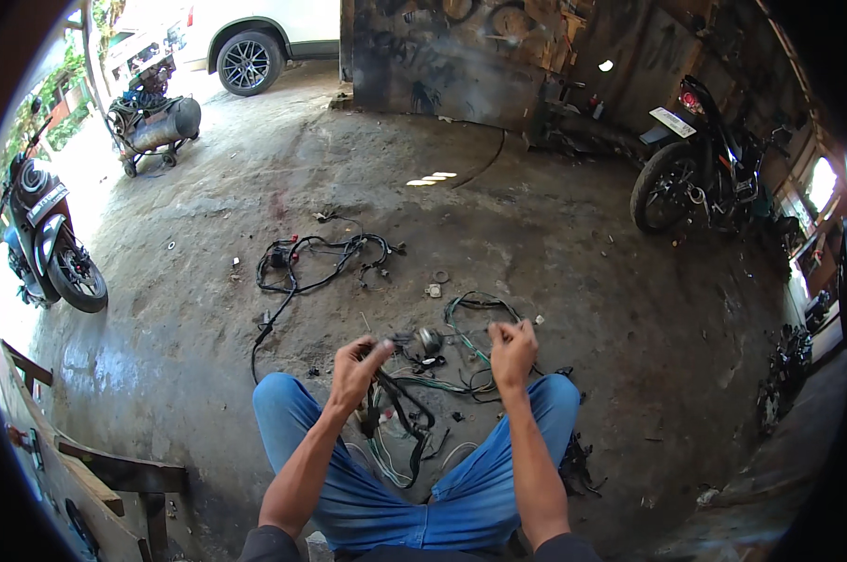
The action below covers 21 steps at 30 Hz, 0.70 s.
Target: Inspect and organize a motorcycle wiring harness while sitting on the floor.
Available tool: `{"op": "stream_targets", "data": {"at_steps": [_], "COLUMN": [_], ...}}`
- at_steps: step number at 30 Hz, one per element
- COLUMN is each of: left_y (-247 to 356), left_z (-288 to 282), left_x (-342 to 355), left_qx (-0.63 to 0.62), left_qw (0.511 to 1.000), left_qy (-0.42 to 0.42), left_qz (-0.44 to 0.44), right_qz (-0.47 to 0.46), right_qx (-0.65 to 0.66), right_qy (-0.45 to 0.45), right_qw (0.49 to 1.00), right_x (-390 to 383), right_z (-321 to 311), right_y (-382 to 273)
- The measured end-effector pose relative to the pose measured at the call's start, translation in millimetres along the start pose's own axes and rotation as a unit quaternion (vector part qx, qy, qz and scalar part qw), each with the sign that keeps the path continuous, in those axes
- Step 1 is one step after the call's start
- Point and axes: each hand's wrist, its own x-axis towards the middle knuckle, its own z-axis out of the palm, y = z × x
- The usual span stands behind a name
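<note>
My left hand [354,371] is closed above my left knee, gripping a black wiring harness [414,412]. The harness hangs in loops between my legs, with pale and green wires [386,464] trailing below it. Opposite it, my right hand [513,354] is raised with fingers curled together; anything in them is too small to make out. Green and black cables [452,382] run across the floor between my knees. Just beyond lies a round metal part [429,341], between the two hands. A loop of green and dark wire [480,302] rests behind my right hand.
Another black harness [297,276] sprawls ahead on the left. A small pale part [434,290] lies beyond the metal piece. Motorbikes stand left [53,234] and right [695,169]. Farther back are an air compressor [156,126] and a white car [292,33]. A wooden bench [114,468] stands near left.
</note>
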Motion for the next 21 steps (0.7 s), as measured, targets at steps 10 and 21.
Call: {"op": "stream_targets", "data": {"at_steps": [10, 21], "left_y": [2, 9], "left_z": [3, 22], "left_x": [5, -17], "left_qx": [0.068, 0.145], "left_qw": [0.975, 0.938], "left_qy": [0.205, -0.211], "left_qz": [-0.051, 0.234], "right_qz": [-0.064, 0.11], "right_qx": [0.07, 0.361], "right_qy": [0.086, 0.092], "right_qw": [0.992, 0.921], "right_x": [-87, 16], "right_z": [-58, -104], "right_y": [-73, -76]}}
